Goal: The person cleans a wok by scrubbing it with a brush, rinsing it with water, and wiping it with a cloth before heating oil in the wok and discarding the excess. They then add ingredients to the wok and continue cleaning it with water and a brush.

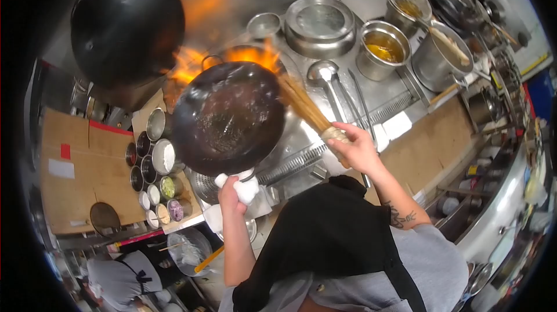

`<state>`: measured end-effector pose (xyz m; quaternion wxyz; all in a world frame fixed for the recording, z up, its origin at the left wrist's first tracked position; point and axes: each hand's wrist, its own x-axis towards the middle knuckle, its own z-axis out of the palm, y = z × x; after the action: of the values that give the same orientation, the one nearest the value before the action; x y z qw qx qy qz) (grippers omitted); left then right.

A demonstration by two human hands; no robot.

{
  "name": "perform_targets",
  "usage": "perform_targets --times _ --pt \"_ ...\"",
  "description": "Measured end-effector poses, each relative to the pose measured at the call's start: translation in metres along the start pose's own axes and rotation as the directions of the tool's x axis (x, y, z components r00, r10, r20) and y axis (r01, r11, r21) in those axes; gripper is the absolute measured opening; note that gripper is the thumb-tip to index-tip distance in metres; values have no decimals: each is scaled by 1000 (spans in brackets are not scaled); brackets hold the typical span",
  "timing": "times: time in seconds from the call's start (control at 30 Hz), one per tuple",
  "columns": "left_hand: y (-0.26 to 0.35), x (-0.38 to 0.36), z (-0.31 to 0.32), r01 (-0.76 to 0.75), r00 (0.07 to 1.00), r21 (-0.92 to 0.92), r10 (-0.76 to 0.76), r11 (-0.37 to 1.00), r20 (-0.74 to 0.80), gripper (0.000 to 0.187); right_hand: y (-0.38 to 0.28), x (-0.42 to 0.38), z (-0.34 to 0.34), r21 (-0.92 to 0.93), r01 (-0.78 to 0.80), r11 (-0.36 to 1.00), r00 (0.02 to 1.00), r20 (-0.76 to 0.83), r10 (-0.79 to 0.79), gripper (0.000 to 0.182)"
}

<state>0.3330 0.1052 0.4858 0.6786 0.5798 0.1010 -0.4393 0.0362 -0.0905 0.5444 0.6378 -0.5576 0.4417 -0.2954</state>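
Note:
A dark wok [229, 117], wet and shiny inside, is tilted toward me over the burner. My left hand [230, 197] is closed around its near handle through a folded white cloth [248, 189]. Orange flames [252, 55] rise behind the wok's far rim. In my right hand [357, 148] is a bamboo wok brush [307, 106], gripped at its bound end. The bristle end reaches the wok's right rim. A steel ladle [322, 71] lies on the metal stovetop, beyond the brush.
Another black wok [127, 24] stands at the upper left. A pot of yellow oil [384, 51] and a round steel vessel [320, 26] are at the back. Seasoning containers [165, 155] cluster left, beside cardboard [75, 178]. A person [125, 274] is at lower left.

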Motion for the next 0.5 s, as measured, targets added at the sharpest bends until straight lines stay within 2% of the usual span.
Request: perform_targets --times 0.1,0.17,0.27,0.37,0.43,0.5 --pt "-2 -5 -13 -35 999 32 34 999 25 28 5 4 14 -60 143 988 983 125 -134 44" --pt "2 -12 -18 -51 999 62 49 997 24 28 -1 6 29 -75 120 990 964 247 -98 43" --pt "2 -12 -30 -78 997 94 79 993 -7 29 -10 13 55 -222 277 935 914 360 -185 49" --pt "1 -23 -26 -136 989 170 144 976 -36 29 -12 17 85 -338 345 876 876 450 -171 48" --pt "1 -29 -20 -206 968 262 235 943 -84 26 -22 18 96 -408 285 868 862 505 -45 47" --pt "8 -43 -4 -223 958 324 269 919 -103 32 -23 20 106 -450 283 847 838 546 10 47"
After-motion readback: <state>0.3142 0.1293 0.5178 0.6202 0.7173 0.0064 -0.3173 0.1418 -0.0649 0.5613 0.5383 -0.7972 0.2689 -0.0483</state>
